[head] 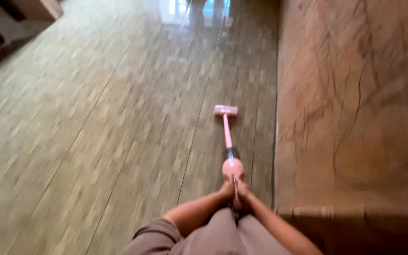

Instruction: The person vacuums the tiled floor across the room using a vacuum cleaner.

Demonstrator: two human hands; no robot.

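Both the left hand (226,190) and the right hand (242,190) wrap their fingers shut around the handle of the slim pink plastic stick vacuum (233,167), steering its flat head toward twelve o'clock over the glossy wood-look tiled floor (95,118) (blurred), beside the brown marbled slab (355,104) at three o'clock.

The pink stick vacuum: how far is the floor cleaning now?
Done: cannot tell; the blurred tiles show no cleaned strip. In hand: both hands, left hand and right hand, grip the pink stick vacuum, its head on the floor beside the brown wall. Left: the extent is unclear.
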